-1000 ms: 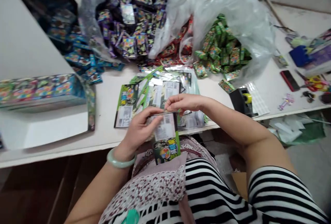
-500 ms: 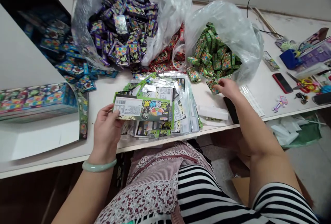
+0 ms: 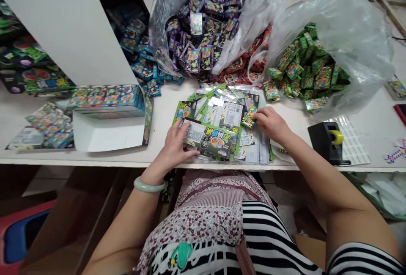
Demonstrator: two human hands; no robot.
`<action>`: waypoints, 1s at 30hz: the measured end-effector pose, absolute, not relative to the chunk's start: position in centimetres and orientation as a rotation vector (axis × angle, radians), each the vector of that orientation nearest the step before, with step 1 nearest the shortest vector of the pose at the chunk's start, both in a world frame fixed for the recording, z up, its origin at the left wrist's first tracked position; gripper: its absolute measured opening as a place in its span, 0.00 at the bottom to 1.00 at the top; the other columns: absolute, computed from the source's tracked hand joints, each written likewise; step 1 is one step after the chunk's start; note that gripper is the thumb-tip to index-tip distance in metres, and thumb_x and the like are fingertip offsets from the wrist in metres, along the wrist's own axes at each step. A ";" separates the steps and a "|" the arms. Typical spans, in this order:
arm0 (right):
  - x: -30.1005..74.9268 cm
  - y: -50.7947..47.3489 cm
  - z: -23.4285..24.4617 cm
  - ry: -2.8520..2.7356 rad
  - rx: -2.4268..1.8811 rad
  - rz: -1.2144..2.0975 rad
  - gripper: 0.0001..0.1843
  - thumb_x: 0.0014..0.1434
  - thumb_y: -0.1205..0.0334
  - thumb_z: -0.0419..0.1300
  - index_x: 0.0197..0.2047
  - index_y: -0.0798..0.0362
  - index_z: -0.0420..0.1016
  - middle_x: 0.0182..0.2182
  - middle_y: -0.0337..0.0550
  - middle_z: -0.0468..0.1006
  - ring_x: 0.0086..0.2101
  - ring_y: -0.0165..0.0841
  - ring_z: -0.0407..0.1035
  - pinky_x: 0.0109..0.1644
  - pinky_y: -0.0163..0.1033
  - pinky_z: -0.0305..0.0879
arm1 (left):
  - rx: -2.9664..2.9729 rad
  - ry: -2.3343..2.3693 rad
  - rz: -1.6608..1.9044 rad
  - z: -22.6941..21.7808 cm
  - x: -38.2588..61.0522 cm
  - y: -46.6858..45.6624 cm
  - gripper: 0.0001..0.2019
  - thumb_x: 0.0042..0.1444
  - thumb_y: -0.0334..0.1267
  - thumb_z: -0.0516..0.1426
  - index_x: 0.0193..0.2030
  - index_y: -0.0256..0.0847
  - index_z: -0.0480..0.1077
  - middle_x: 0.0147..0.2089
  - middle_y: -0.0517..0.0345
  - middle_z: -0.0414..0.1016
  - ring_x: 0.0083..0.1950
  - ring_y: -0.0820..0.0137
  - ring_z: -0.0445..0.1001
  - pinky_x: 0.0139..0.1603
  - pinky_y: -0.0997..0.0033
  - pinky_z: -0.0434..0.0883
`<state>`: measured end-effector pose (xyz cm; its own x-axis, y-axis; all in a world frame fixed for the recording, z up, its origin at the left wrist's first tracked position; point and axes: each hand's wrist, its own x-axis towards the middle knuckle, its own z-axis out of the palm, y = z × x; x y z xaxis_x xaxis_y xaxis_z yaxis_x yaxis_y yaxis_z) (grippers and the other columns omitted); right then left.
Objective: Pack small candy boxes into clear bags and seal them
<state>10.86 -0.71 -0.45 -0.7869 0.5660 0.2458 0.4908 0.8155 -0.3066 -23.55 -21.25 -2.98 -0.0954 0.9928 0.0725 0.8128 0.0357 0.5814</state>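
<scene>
My left hand point(image 3: 174, 146), with a pale green bangle at the wrist, grips the left end of a flat printed card packet point(image 3: 218, 141), fingers at its upper corner and thumb along its lower edge. Below it lies a loose pile of similar clear-sleeved packets point(image 3: 233, 112). Between the thumb and fingertips of my right hand point(image 3: 273, 125) is a small green candy box point(image 3: 249, 117), held just over the pile's right part. Part of that box is hidden by the fingers.
Plastic bags of purple boxes point(image 3: 203, 34) and green boxes point(image 3: 317, 65) stand at the back, red boxes point(image 3: 241, 65) between them. Blue boxes point(image 3: 142, 65) spill beside an open white carton point(image 3: 109, 133) at left. A black tape dispenser point(image 3: 326, 141) stands right.
My right hand has brought the green candy box leftward from the bag to the packet pile. My left hand has lowered the card packet onto the pile. The view has turned left.
</scene>
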 end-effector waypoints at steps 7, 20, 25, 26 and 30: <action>10.3 -2.6 -0.1 -2.599 -1.182 0.287 0.32 0.60 0.50 0.61 0.64 0.55 0.66 0.62 0.62 0.67 0.62 0.54 0.60 0.63 0.61 0.61 | 2.281 1.588 0.307 -0.4 -22.3 -18.4 0.49 0.54 0.40 0.65 0.76 0.50 0.42 0.78 0.44 0.42 0.79 0.44 0.38 0.75 0.34 0.45; 8.7 -7.5 5.2 -2.462 -0.949 0.262 0.41 0.58 0.52 0.62 0.71 0.45 0.54 0.64 0.56 0.63 0.63 0.56 0.59 0.66 0.64 0.58 | 2.319 1.645 0.612 2.1 -21.7 -17.8 0.47 0.49 0.50 0.67 0.70 0.38 0.51 0.64 0.38 0.61 0.66 0.46 0.62 0.67 0.42 0.64; 7.7 -8.9 4.8 -2.595 -0.760 0.236 0.40 0.59 0.57 0.61 0.72 0.45 0.54 0.63 0.57 0.63 0.61 0.57 0.60 0.64 0.66 0.61 | 2.373 1.670 0.609 1.5 -21.4 -17.5 0.48 0.48 0.51 0.68 0.71 0.39 0.51 0.64 0.38 0.61 0.66 0.46 0.62 0.68 0.41 0.63; 7.6 -8.9 4.6 -2.636 -0.712 0.256 0.40 0.58 0.58 0.62 0.71 0.44 0.54 0.63 0.56 0.64 0.61 0.57 0.60 0.64 0.66 0.61 | 2.379 1.684 0.598 1.4 -21.4 -17.6 0.48 0.48 0.51 0.68 0.71 0.39 0.51 0.64 0.38 0.61 0.66 0.46 0.62 0.68 0.41 0.62; 7.8 -8.9 4.6 -2.734 -0.591 0.342 0.40 0.56 0.57 0.64 0.70 0.43 0.57 0.59 0.56 0.67 0.59 0.56 0.62 0.62 0.66 0.63 | 2.407 1.691 0.583 1.1 -21.5 -18.1 0.49 0.48 0.52 0.67 0.71 0.39 0.50 0.64 0.38 0.61 0.65 0.46 0.63 0.67 0.42 0.63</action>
<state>7.85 -8.88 4.64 -0.8622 0.4353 0.2592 0.3580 0.8855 -0.2962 -21.47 -18.06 1.10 0.2920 0.9283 0.2303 0.8731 -0.3570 0.3320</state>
